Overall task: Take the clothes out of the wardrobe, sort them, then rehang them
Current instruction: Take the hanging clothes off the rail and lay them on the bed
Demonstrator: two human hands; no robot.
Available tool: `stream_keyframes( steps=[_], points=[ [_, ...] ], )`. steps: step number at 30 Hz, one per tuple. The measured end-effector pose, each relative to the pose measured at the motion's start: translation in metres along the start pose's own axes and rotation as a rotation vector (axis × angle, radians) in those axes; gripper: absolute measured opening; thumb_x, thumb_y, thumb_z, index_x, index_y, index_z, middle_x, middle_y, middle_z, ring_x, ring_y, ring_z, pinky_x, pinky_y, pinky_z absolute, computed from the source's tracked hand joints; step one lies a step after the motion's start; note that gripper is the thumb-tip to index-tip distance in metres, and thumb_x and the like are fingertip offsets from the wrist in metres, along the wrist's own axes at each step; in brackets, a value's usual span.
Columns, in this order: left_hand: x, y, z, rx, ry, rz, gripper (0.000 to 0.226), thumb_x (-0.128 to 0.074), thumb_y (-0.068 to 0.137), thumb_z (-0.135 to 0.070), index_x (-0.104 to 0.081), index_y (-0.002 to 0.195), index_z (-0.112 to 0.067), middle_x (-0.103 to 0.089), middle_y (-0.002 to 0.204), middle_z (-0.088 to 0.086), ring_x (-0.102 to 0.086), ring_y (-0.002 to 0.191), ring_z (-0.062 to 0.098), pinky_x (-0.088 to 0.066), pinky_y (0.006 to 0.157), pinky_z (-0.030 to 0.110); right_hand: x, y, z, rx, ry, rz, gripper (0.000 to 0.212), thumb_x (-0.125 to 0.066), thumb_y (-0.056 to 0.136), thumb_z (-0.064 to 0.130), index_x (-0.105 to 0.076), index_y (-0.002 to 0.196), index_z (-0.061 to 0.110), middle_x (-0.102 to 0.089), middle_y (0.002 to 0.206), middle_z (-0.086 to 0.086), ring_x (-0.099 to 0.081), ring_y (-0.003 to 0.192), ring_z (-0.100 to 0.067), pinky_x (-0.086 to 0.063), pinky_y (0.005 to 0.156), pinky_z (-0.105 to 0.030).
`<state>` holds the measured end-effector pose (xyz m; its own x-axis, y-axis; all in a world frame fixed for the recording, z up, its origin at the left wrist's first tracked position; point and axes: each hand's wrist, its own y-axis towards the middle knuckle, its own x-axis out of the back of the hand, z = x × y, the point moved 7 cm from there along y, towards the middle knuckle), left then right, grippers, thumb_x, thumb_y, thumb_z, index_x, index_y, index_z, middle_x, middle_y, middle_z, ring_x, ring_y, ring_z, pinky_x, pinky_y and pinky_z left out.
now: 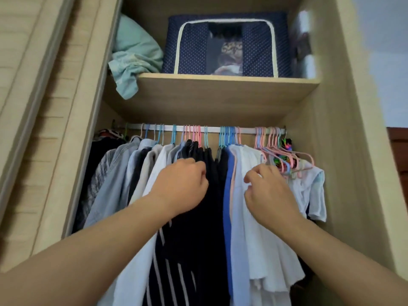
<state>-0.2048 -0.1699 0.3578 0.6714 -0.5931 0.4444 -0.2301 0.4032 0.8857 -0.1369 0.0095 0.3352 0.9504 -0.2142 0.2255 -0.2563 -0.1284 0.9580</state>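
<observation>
An open wardrobe holds a metal rail [212,128] packed with clothes on pink and blue plastic hangers. Dark navy striped garments [198,228] hang in the middle, light blue and white shirts [123,184] to the left, white and pale blue shirts [265,239] to the right. My left hand [183,186] is curled into the dark garments just below their hangers. My right hand [268,193] reaches into the white shirts with its fingers bent; whether it holds cloth is hidden. Several empty pink hangers [293,160] bunch at the rail's right end.
Above the rail, a shelf [220,89] carries a navy dotted storage box [227,45] and crumpled pale green bedding [132,58] that hangs over the shelf edge. The wardrobe's sliding door [44,107] stands to the left, its side wall [344,151] to the right.
</observation>
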Motion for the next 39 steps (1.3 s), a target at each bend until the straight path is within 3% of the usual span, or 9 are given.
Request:
stream_keyframes(
  steps=[5,9,13,17,22,26,31,34,39],
  points=[
    [-0.025,0.050,-0.008,-0.012,0.099,-0.091,0.038,-0.044,0.098,-0.042,-0.061,0.127,-0.024,-0.055,0.125,0.005,-0.047,0.119,0.028,-0.045,0.100,0.045,-0.004,0.041,-0.081,-0.284,0.118,0.049,0.016,-0.054,0.086,0.012,-0.065,0.096,0.006,-0.061,0.099,-0.011,-0.055,0.097,-0.032,-0.036,0.070,-0.033],
    [-0.052,0.070,0.038,0.152,0.216,0.054,0.056,-0.034,0.100,-0.057,-0.038,0.151,-0.033,-0.039,0.151,0.010,-0.034,0.139,0.033,-0.030,0.115,0.047,-0.037,0.078,-0.107,-0.520,0.378,0.253,0.031,-0.048,0.096,0.037,-0.058,0.101,0.008,-0.062,0.096,-0.011,-0.057,0.090,-0.031,-0.037,0.065,-0.033],
    [-0.069,0.064,0.075,0.201,0.322,0.128,0.063,-0.028,0.099,-0.063,-0.023,0.156,-0.036,-0.043,0.153,0.006,-0.029,0.144,0.031,-0.026,0.117,0.047,-0.074,0.093,-0.107,-0.688,0.609,0.410,0.065,-0.052,0.095,0.053,-0.050,0.140,0.006,-0.054,0.138,-0.015,-0.054,0.122,-0.035,-0.043,0.094,-0.036],
    [-0.064,0.064,0.090,0.166,0.311,0.093,0.061,-0.028,0.099,-0.065,-0.027,0.154,-0.038,-0.049,0.147,0.003,-0.032,0.142,0.027,-0.030,0.115,0.047,-0.095,0.106,-0.099,-0.805,0.942,0.446,0.035,-0.063,0.093,0.036,-0.064,0.112,0.006,-0.069,0.111,-0.017,-0.067,0.098,-0.034,-0.053,0.091,-0.045],
    [-0.061,0.065,0.098,0.125,0.181,0.067,0.059,-0.036,0.099,-0.060,-0.028,0.154,-0.039,-0.048,0.144,0.000,-0.037,0.138,0.026,-0.035,0.113,0.046,-0.121,0.122,-0.058,-0.742,1.031,0.440,0.017,-0.059,0.096,0.020,-0.057,0.083,0.009,-0.053,0.067,-0.010,-0.053,0.056,-0.024,-0.041,0.052,-0.029],
    [-0.054,0.065,0.109,0.097,0.132,0.048,0.059,-0.042,0.100,-0.049,-0.023,0.155,-0.042,-0.042,0.146,-0.002,-0.045,0.132,0.026,-0.039,0.106,0.043,-0.138,0.138,-0.015,-0.669,0.934,0.448,0.017,-0.061,0.091,0.016,-0.053,0.078,0.009,-0.047,0.061,-0.009,-0.045,0.049,-0.021,-0.031,0.048,-0.026],
    [-0.041,0.060,0.150,0.134,0.176,0.131,0.062,-0.045,0.098,-0.033,-0.023,0.156,-0.041,-0.040,0.148,-0.001,-0.054,0.124,0.030,-0.045,0.103,0.041,-0.158,0.155,0.047,-0.551,0.835,0.486,0.013,-0.064,0.082,0.022,-0.055,0.078,0.013,-0.053,0.067,-0.006,-0.049,0.058,-0.021,-0.033,0.050,-0.026],
    [-0.037,0.055,0.177,0.183,0.212,0.192,0.058,-0.041,0.100,-0.029,-0.027,0.156,-0.038,-0.038,0.151,-0.001,-0.054,0.126,0.031,-0.045,0.102,0.039,-0.164,0.164,0.080,-0.504,0.823,0.526,0.018,-0.062,0.088,0.019,-0.061,0.101,0.006,-0.060,0.084,-0.009,-0.054,0.072,-0.023,-0.037,0.056,-0.027],
    [-0.029,0.058,0.189,0.305,0.062,0.103,0.039,-0.031,0.106,-0.038,-0.054,0.138,-0.038,-0.049,0.141,-0.001,-0.047,0.132,0.021,-0.040,0.108,0.040,-0.163,0.170,0.094,-0.489,0.769,0.600,0.020,-0.058,0.094,0.017,-0.058,0.110,0.005,-0.063,0.100,-0.013,-0.060,0.084,-0.025,-0.047,0.073,-0.033]
  ],
)
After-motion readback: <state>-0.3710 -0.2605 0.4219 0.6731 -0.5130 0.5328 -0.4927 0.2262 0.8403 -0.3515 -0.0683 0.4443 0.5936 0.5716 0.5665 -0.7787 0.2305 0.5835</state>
